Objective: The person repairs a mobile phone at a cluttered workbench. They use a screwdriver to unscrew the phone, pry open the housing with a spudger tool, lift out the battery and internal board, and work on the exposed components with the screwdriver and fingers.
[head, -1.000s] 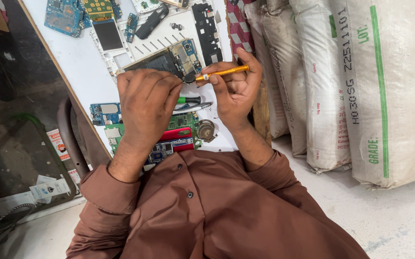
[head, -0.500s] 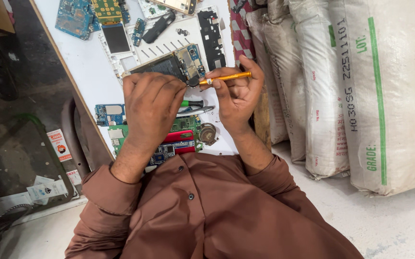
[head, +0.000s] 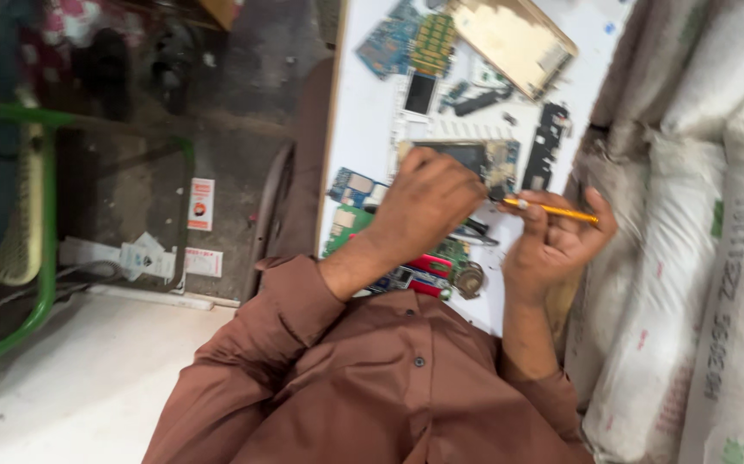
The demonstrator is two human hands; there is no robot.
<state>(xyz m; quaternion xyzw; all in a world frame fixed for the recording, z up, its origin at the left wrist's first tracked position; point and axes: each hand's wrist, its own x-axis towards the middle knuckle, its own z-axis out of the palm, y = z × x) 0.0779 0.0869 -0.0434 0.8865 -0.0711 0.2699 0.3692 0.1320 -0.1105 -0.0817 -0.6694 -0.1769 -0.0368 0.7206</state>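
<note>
R hand (head: 552, 245) pinches a yellow screwdriver (head: 552, 210) btwn thumb & fingers, shaft approx. horizontal, tip pointing toward the L hand (head: 428, 202). L hand lies palm-down, fingers curled over an opened phone (head: 466, 159) on the white tabletop (head: 363, 129); grip underneath can't be told. Circuit boards (head: 406, 43) lie farther up, well apart.

I'm in a small electronics repair workshop: my white table (head: 363, 129) is strewn with bare circuit boards (head: 389, 43) and phone parts, woven sacks (head: 716, 283) stacked just beside it.
</note>
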